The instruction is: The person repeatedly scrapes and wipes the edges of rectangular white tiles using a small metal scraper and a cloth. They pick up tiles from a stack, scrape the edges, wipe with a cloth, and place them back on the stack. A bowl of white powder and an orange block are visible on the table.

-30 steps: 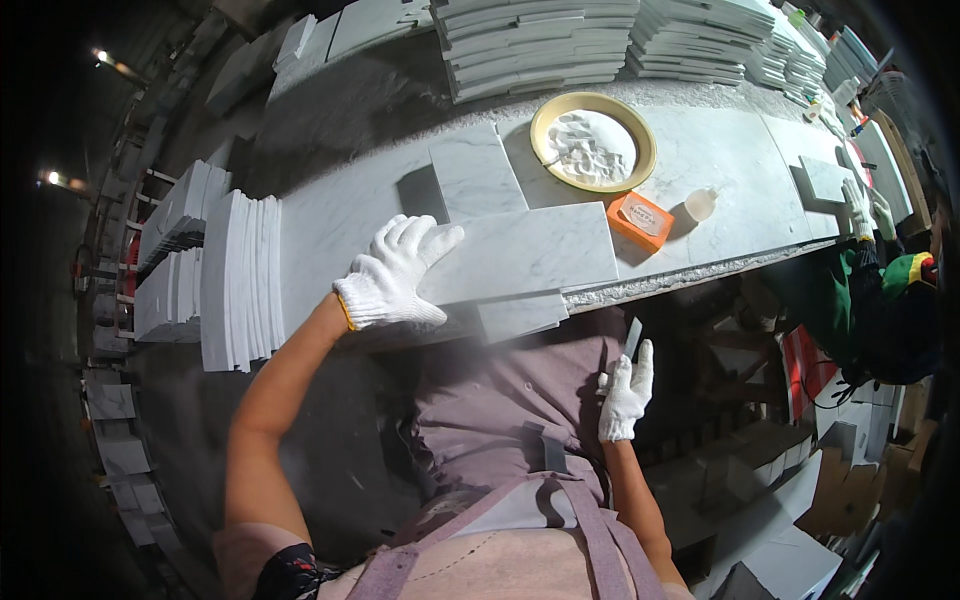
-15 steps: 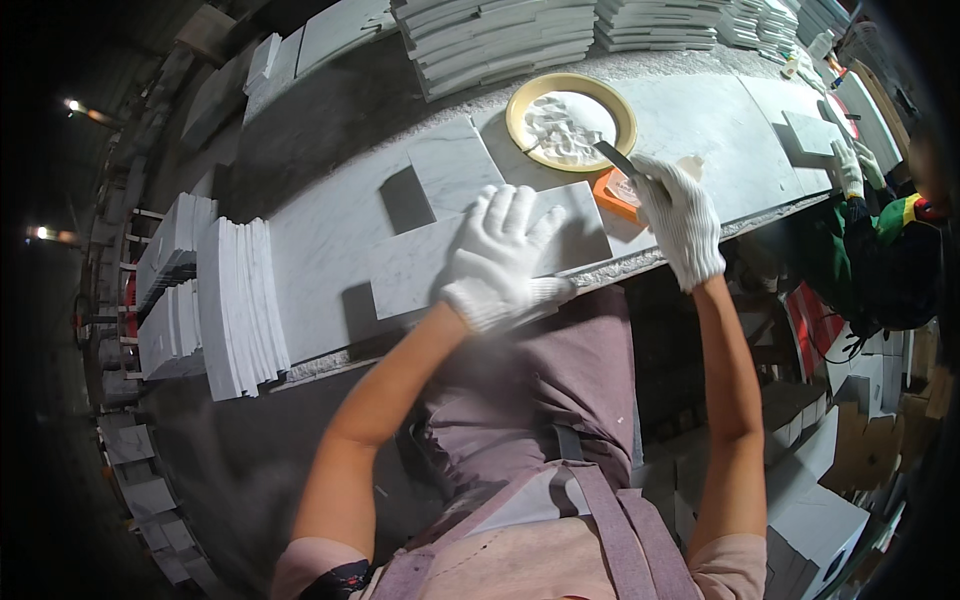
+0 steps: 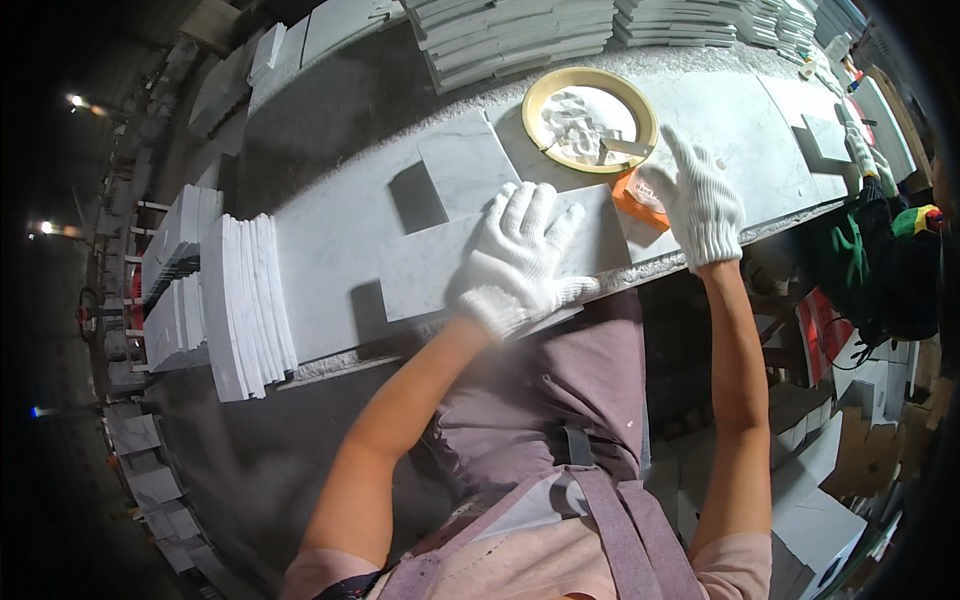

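My left hand (image 3: 520, 250), in a white knit glove, lies flat with fingers spread on a grey-white marble tile (image 3: 430, 265) near the bench's front edge. My gloved right hand (image 3: 706, 205) is held over the bench, fingers extended, with nothing seen in it. Just left of it sits a small orange box (image 3: 641, 200), partly covered by that hand. Beyond the box stands a yellow-rimmed bowl (image 3: 533, 108) of white paste or powder. A flat-bladed scraper (image 3: 628, 147) lies in the bowl, against its right side. Another marble tile (image 3: 465, 165) lies behind the one under my left hand.
Upright thin tiles (image 3: 250, 300) stand at the bench's left end. Tall tile stacks (image 3: 515, 40) line the back. At the far right, a co-worker's gloved hands (image 3: 862, 150) are near another tile (image 3: 828, 137). Cardboard and white boxes (image 3: 815, 530) sit below right.
My right hand has let go of the scraper, which now rests in the bowl, and its fingers have straightened. My left hand stays flat on the tile.
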`<state>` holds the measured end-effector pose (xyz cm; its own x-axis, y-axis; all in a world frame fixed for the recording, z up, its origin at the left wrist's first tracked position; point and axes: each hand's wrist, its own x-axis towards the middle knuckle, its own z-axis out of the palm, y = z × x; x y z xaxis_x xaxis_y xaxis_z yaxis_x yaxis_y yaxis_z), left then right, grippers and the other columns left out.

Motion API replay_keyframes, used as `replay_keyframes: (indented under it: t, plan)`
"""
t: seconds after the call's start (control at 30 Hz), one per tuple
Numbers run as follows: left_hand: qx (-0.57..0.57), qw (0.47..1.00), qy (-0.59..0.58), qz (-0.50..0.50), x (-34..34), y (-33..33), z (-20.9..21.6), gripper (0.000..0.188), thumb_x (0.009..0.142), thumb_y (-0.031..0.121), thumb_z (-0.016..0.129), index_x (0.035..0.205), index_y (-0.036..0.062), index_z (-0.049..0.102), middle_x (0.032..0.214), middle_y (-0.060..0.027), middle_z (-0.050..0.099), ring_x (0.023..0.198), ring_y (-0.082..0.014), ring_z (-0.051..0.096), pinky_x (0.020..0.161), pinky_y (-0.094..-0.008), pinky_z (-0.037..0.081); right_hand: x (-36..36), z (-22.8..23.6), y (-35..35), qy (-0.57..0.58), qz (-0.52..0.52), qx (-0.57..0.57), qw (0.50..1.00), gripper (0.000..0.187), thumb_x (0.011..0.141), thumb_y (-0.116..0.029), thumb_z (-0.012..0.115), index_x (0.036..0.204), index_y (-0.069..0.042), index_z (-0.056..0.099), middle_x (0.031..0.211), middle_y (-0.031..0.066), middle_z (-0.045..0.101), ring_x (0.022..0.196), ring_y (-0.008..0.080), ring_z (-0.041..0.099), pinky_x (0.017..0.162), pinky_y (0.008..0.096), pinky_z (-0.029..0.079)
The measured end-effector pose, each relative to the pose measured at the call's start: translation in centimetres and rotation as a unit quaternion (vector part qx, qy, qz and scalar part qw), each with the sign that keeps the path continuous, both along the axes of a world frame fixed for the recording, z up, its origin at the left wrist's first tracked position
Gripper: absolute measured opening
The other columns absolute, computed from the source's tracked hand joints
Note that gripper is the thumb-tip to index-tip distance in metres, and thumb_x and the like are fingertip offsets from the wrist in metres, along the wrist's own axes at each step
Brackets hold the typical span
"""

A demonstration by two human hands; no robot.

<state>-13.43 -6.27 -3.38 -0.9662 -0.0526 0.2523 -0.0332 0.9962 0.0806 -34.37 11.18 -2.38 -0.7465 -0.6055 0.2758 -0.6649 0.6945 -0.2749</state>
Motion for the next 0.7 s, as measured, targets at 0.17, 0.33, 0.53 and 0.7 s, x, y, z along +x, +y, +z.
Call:
replay_keyframes:
  t: [0.17,0.33,0.53,0.7]
  plan:
    - [-0.027,1.0,0.001,0.013,-0.8,-0.2,-0.5,0.105,0.085,0.087,0.053,0.152,0.006,0.056,0.153,-0.0279,0.045,0.147,-0.0453,0.037,0.128,-0.0596,0.02,1.3,-2.2,1.7,0.028,0.016,0.082,0.996,0.06,0.091,-0.043,0.079,0.141,-0.015,0.062,0.125,0.0125,0.071,0.109,0.0326,0.07,0.09,0.0458,0.058]
    - [0.015,0.999,-0.01,-0.033,-0.4,-0.6,0.4,0.101,0.083,0.085,0.06,0.147,0.0079,0.061,0.149,-0.0252,0.047,0.143,-0.0452,0.04,0.126,-0.0586,0.025,1.1,-2.6,2.0,-0.09,-0.013,0.106,0.99,0.06,0.094,-0.047,0.075,0.143,-0.016,0.06,0.11,0.0149,0.075,0.098,0.0341,0.074,0.084,0.0453,0.059]
    - [0.035,0.998,0.022,-0.047,1.0,0.1,0.4,0.087,0.079,0.071,0.074,0.145,0.016,0.065,0.151,-0.0243,0.047,0.144,-0.0442,0.039,0.126,-0.0585,0.026,7.8,0.4,7.8,-0.523,-0.093,-0.22,0.818,0.062,0.109,-0.052,0.054,0.161,-0.017,0.05,0.146,0.0157,0.066,0.119,0.0292,0.071,0.095,0.041,0.057]
    - [0.047,0.997,0.002,-0.055,0.7,-0.3,0.2,0.086,0.077,0.072,0.076,0.142,0.0157,0.068,0.151,-0.0238,0.046,0.144,-0.0447,0.039,0.125,-0.0584,0.028,7.4,-0.6,3.9,-0.507,-0.02,-0.193,0.84,0.057,0.112,-0.044,0.051,0.16,-0.013,0.051,0.138,0.0169,0.069,0.115,0.023,0.068,0.099,0.0355,0.054]
